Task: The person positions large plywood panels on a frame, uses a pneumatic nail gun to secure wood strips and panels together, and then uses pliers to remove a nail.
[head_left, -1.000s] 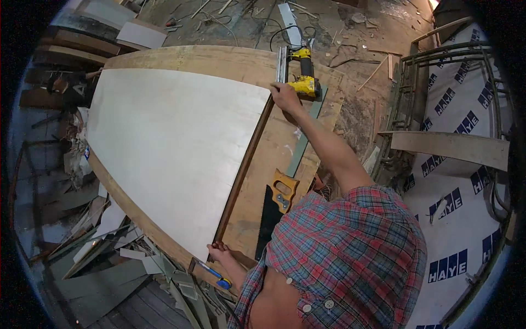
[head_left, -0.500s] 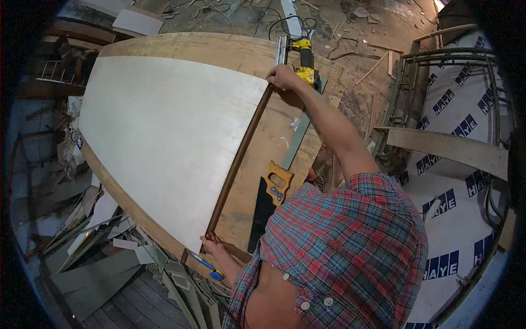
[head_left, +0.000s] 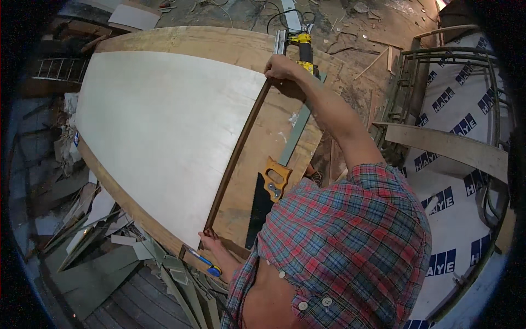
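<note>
A large white panel (head_left: 164, 142) lies over a plywood sheet (head_left: 230, 225), with a narrow dark brown edge (head_left: 235, 151) along its right side. My left hand (head_left: 210, 241) grips the panel's near corner, thumb and fingers closed at the end of that brown edge. At the far corner, my right hand (head_left: 282, 68) is closed on the panel, its fingertips partly hidden. Just beyond it is a yellow and black power nailer (head_left: 304, 54). A handsaw (head_left: 277, 178) with a wooden handle rests on the plywood, its dark blade partly covered by my shirt.
A blue utility knife (head_left: 212, 270) lies beside my left forearm. A green-grey strip (head_left: 296, 137) runs along the plywood's right side. Board offcuts (head_left: 98, 274) litter the lower left. A metal frame (head_left: 402, 93) stands at right by printed white sheeting (head_left: 438, 159).
The whole view has shifted slightly, so most things sit a little higher and further left. My right hand curls more over the panel's corner; both hands stay at the same corners.
</note>
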The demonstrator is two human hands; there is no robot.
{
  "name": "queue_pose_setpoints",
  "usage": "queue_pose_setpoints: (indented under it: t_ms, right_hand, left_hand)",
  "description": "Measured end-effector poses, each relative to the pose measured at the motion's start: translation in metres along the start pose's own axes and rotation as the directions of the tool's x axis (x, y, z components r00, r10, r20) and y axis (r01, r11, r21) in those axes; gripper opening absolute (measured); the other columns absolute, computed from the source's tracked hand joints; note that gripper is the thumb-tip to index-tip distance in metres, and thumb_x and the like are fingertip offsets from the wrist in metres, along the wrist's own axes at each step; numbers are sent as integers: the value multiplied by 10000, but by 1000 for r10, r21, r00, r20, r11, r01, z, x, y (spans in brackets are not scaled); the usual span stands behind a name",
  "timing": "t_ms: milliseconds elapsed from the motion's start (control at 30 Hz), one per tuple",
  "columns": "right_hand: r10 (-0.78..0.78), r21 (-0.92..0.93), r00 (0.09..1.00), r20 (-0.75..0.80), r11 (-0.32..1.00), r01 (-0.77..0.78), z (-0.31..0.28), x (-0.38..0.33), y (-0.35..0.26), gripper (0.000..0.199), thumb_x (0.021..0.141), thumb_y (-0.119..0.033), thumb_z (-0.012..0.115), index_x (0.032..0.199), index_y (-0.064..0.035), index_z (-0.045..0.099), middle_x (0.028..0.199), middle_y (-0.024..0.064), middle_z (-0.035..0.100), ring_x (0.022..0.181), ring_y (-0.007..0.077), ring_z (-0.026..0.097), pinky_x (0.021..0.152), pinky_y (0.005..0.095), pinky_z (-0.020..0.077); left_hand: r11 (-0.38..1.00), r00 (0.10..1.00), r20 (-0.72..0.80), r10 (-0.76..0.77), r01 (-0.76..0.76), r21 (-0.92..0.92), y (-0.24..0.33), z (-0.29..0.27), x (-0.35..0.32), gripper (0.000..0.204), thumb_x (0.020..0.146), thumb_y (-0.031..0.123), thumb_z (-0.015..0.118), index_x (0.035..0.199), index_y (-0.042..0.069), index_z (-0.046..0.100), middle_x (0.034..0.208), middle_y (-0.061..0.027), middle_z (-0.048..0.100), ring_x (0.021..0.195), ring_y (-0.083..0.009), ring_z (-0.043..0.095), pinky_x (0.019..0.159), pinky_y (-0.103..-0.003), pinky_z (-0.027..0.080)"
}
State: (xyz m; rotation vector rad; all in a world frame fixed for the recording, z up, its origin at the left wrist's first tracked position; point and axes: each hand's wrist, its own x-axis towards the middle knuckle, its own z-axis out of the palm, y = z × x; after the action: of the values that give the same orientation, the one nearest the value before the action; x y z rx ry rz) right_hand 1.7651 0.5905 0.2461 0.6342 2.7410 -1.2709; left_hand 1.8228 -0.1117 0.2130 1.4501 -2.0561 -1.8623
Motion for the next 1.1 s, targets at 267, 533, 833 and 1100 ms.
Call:
queue_pose_setpoints:
  t_ms: [267,533,833,1100]
  right_hand:
    - [-44,-9,998,-44,999,44,5,-1,2,185,729,-156,681,865,-42,735,790,135,704,735,242,677,706,345,530]
    - [-6,65,998,-65,998,10,5,-8,2,183,695,-167,692,833,-52,729,808,149,699,756,272,678,706,368,529]
    - [-70,-12,993,-95,998,69,11,-14,1,202,757,-184,659,889,-47,726,760,126,697,721,241,679,692,347,525]
    - [-129,-61,981,-143,991,122,17,-11,11,228,769,-188,654,929,-37,712,819,178,684,773,304,671,715,383,522]
  left_hand:
    - [994,995,88,47,-38,-107,-9,-11,30,362,960,335,528,735,53,557,641,-33,571,500,-133,522,441,-244,439]
    - [998,999,-4,35,-35,-61,-15,-9,37,333,932,293,588,805,-14,570,736,-71,592,634,-199,609,544,-258,539]
    - [992,994,87,64,-54,-112,-10,-11,33,339,930,305,588,794,-3,554,756,-89,610,667,-204,629,568,-284,553]
    - [958,969,146,200,-224,177,7,-17,-5,458,928,385,554,629,39,522,589,-73,522,467,-154,451,458,-303,414]
